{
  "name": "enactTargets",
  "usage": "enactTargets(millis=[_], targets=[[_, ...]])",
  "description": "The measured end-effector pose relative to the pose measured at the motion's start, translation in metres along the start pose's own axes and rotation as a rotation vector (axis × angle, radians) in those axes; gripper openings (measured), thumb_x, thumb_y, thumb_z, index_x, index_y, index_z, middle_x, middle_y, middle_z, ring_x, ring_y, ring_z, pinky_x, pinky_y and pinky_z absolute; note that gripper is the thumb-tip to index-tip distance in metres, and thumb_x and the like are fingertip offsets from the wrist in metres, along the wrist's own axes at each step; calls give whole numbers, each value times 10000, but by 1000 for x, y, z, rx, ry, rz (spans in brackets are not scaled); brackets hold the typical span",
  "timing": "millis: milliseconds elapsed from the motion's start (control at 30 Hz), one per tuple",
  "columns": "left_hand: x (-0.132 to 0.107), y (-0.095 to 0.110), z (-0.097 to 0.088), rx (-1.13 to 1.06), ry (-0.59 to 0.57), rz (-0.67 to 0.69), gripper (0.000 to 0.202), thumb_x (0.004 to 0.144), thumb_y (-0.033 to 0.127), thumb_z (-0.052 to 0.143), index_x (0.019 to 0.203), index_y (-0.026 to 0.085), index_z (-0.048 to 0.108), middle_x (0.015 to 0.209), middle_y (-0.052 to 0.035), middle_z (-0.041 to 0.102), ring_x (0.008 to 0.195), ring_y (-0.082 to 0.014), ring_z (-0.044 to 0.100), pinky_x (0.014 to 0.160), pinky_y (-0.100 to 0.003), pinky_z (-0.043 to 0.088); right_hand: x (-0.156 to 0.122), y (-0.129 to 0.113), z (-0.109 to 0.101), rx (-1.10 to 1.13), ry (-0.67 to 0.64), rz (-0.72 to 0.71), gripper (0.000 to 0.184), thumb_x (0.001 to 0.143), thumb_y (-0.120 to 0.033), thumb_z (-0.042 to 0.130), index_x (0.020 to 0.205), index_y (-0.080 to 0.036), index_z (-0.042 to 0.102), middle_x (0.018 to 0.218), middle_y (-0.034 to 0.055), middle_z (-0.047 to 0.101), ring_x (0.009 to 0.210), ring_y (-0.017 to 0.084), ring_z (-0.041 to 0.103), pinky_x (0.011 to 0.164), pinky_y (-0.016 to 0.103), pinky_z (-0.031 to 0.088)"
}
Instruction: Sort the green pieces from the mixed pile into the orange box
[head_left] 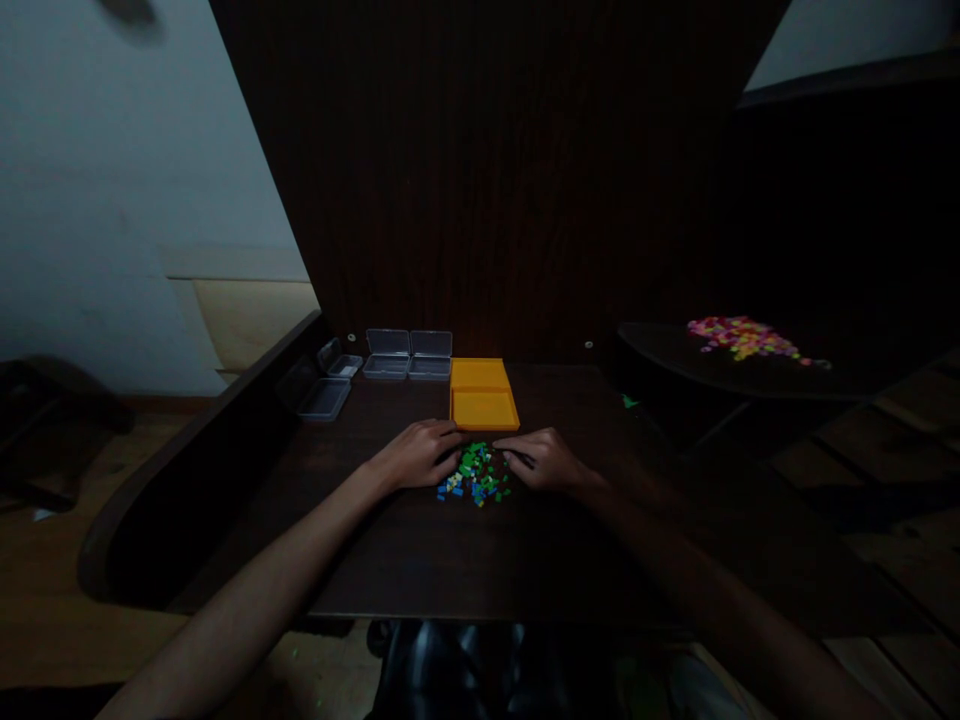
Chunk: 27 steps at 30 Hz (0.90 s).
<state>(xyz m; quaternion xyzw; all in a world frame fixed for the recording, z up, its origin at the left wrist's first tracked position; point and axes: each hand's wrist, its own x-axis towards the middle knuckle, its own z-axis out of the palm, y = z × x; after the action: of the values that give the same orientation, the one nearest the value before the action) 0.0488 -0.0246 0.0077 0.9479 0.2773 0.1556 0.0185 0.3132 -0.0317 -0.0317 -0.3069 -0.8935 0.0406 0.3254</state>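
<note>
A small heap of tiny green, blue and pale bricks [475, 476] lies on the dark wooden table [420, 560]. My left hand [417, 452] rests palm down at the heap's left edge, its fingers curled onto the pieces. On the right edge sits my right hand [541, 461], fingers bent and touching the bricks. Whether either hand grips a piece is hidden in the dim light. Just behind the heap stands an open orange box [483, 394].
Several clear plastic cases [408, 355] lie open at the table's back left, one more [324, 398] near the left rim. A pile of pink and yellow pieces [742, 338] sits on a dark shelf at the right. A tall dark panel rises behind the table.
</note>
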Motion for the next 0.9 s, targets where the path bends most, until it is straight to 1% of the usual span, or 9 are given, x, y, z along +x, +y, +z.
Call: enactTargets(millis=[167,267,333,400,467,533,633,767,900], targets=[[1,2,7,-116,-16,-26,326,937,219,461,1227,171,601,1015,-78,618,892,-185,631,811,-281,505,2,2,3,-59,-159,65,364,888,-186,489,1199,-205,677,1067,49,728,825,170,716,770,260,539],[1,0,12,-220,-9,-50,316,938,210,464,1214,168,611,1022,-77,609,893,-173,629,813,-265,504,6,1,3,-140,-266,122,384,914,-233,483,1266,-218,638,1018,56,741,794,181,713,750,270,525],[1,-1,14,-280,-5,-64,304,936,206,473,1199,172,622,1020,-73,606,906,-166,625,834,-259,497,8,-1,4,-177,-305,167,386,921,-266,490,1278,-221,630,970,61,749,771,184,708,735,268,514],[1,-2,16,-323,3,-77,290,929,195,481,1172,175,638,1009,-68,607,909,-162,621,842,-255,490,10,-3,4,-168,-312,197,379,921,-283,498,1269,-231,636,980,59,748,777,176,704,738,256,503],[1,-3,17,-352,10,-86,271,921,183,487,1132,171,658,984,-65,613,886,-157,620,826,-252,488,10,-2,4,-118,-299,207,361,919,-285,498,1244,-243,651,1034,47,739,813,165,702,754,243,493],[2,-3,16,-375,21,-92,255,912,172,492,1094,163,671,956,-62,623,862,-154,621,807,-248,484,10,-1,4,-55,-280,209,340,917,-283,495,1205,-246,671,1046,32,737,826,156,698,747,233,482],[2,-4,15,-404,31,-101,240,903,166,501,1062,153,679,941,-63,647,853,-153,624,801,-247,477,10,3,5,10,-239,233,305,901,-292,517,1138,-232,700,923,25,752,723,136,674,674,220,453],[3,-4,12,-431,28,-119,253,893,182,529,1097,154,676,945,-56,671,805,-141,615,765,-237,470,10,6,5,47,-216,274,303,880,-326,556,1102,-194,715,731,17,717,560,106,582,582,211,392],[4,-5,13,-453,36,-139,317,891,197,544,1187,154,651,951,-57,672,787,-136,602,755,-236,470,11,6,4,77,-218,294,310,879,-344,558,1091,-190,723,685,11,692,518,96,537,554,210,367]])
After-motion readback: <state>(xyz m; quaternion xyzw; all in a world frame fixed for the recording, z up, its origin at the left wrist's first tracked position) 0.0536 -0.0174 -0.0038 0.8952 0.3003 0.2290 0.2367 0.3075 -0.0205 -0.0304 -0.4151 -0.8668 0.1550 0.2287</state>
